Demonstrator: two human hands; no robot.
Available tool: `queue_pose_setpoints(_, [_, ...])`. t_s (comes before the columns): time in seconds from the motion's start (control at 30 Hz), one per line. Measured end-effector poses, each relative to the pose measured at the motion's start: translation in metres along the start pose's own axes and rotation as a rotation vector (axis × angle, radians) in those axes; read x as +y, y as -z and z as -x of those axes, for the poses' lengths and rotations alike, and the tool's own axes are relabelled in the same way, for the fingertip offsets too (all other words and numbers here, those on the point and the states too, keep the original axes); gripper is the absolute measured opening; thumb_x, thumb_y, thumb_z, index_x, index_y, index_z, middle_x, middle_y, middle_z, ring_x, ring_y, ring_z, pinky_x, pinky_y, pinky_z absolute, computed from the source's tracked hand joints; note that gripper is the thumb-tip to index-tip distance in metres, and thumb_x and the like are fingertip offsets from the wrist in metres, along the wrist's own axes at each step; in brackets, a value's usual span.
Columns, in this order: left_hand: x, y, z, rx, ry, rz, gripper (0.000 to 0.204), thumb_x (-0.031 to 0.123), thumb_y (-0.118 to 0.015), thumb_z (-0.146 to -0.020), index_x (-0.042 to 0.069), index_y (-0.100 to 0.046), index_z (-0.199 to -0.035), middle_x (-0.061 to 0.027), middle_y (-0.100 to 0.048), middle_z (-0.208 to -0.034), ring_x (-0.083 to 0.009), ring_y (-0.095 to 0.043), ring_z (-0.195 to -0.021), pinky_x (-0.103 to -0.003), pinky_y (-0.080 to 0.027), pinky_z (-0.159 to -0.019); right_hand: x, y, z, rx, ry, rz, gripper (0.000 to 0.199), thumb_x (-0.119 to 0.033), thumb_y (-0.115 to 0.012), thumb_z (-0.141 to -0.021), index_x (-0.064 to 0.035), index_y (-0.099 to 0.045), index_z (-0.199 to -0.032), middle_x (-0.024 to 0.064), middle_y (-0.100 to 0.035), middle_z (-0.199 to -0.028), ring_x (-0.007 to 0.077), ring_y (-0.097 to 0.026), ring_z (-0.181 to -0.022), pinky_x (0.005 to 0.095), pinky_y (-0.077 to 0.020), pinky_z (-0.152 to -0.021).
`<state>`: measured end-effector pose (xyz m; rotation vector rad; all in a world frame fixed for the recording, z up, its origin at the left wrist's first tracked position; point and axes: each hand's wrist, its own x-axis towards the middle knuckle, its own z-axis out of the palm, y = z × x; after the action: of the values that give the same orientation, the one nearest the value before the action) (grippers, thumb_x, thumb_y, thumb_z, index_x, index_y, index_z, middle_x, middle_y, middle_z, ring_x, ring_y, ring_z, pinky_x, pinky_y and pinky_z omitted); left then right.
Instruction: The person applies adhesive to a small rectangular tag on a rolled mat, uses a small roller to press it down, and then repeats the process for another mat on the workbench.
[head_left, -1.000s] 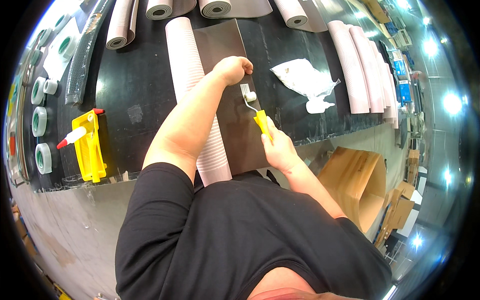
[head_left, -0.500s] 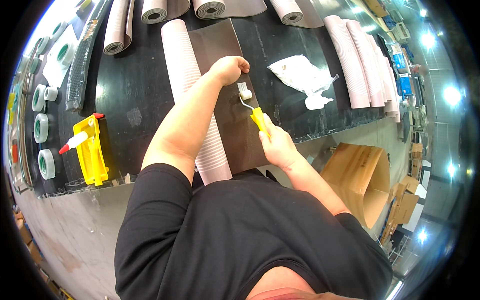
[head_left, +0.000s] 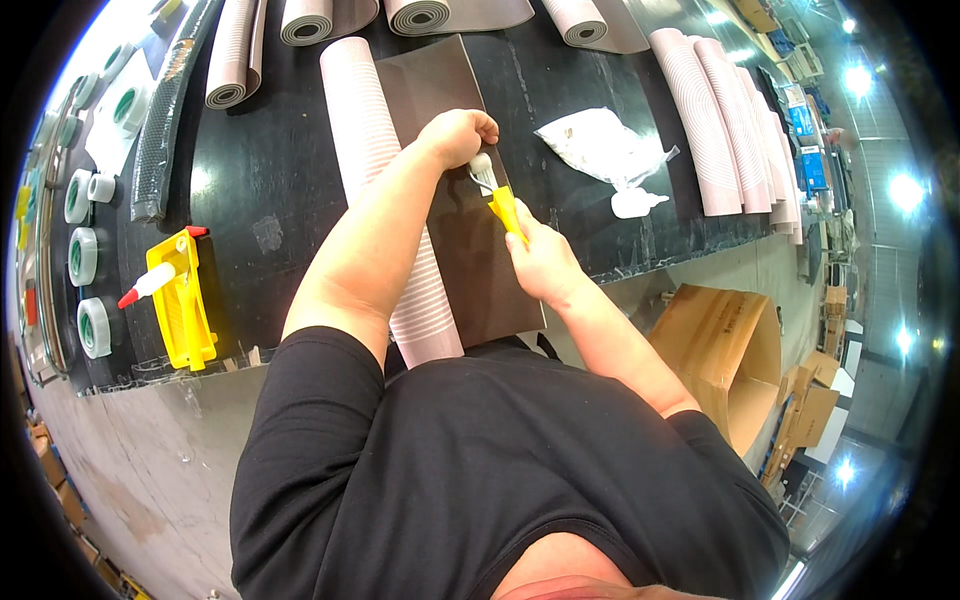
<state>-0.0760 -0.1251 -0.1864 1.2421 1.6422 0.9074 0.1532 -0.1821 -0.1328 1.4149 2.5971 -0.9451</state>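
A small paint roller (head_left: 503, 205) with a yellow handle is in my right hand (head_left: 548, 260), its fingers wrapped round the handle. The white roller head rests close below my left hand, beside a small white patch (head_left: 488, 187) on the brown underside of a mat. That mat (head_left: 480, 270) lies partly unrolled in front of me, its striped pinkish roll (head_left: 362, 120) along the left side. My left hand (head_left: 458, 137) is over the mat near its right edge, fingers curled; what they hold, if anything, is hidden.
A yellow roller tray (head_left: 183, 310) and a red-capped white bottle (head_left: 153, 284) stand at left, near tape rolls (head_left: 93, 328). To the right lie a white plastic bag (head_left: 600, 145), a white bottle (head_left: 636, 204) and rolled mats (head_left: 695, 130). A cardboard box (head_left: 710, 350) stands beyond the table edge.
My right hand has moved the roller a little up and left, bringing its head from the white patch to just under my left hand. The left hand stays in place.
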Motion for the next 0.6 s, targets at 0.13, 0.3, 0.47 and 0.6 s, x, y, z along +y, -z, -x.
queue_pose_setpoints(0.13, [-0.002,0.0,-0.001,0.0,-0.018,-0.026,0.04,-0.007,-0.042,-0.078,0.004,-0.071,-0.103,-0.0087,-0.072,-0.103,-0.0197,-0.065,-0.1,-0.029,-0.047,-0.093,0.002,0.003,0.018,-0.023,-0.014,0.003,0.056,-0.022,-0.051,-0.094,-0.0027,-0.036,-0.145,0.0283,-0.063,-0.103,0.0416,-0.062,-0.098,0.0463,-0.0478,-0.088])
queue_pose_setpoints(0.3, [-0.004,-0.001,-0.003,0.002,-0.009,-0.026,0.04,-0.007,-0.041,-0.079,0.004,-0.071,-0.104,-0.0083,-0.072,-0.103,-0.0197,-0.065,-0.101,-0.029,-0.047,-0.094,0.0,0.011,0.042,-0.061,-0.044,0.029,0.056,-0.021,-0.051,-0.094,-0.0034,-0.036,-0.145,0.0281,-0.063,-0.101,0.0422,-0.062,-0.096,0.0469,-0.0479,-0.087])
queue_pose_setpoints(0.47, [-0.007,0.0,-0.003,0.008,-0.01,-0.003,0.04,-0.006,-0.041,-0.08,0.005,-0.07,-0.105,-0.0075,-0.072,-0.103,-0.0192,-0.065,-0.101,-0.029,-0.047,-0.094,0.0,0.02,0.059,-0.106,-0.098,0.044,0.055,-0.021,-0.05,-0.095,-0.0044,-0.036,-0.146,0.0276,-0.063,-0.104,0.0417,-0.062,-0.097,0.0458,-0.0481,-0.087])
queue_pose_setpoints(0.6, [0.0,0.002,-0.001,-0.008,-0.01,-0.029,0.04,-0.006,-0.041,-0.079,0.005,-0.07,-0.105,-0.008,-0.072,-0.103,-0.019,-0.065,-0.1,-0.029,-0.047,-0.094,0.008,0.023,0.061,-0.039,-0.047,-0.129,0.055,-0.023,-0.05,-0.097,-0.0047,-0.035,-0.147,0.0263,-0.063,-0.106,0.04,-0.062,-0.099,0.0435,-0.0483,-0.087])
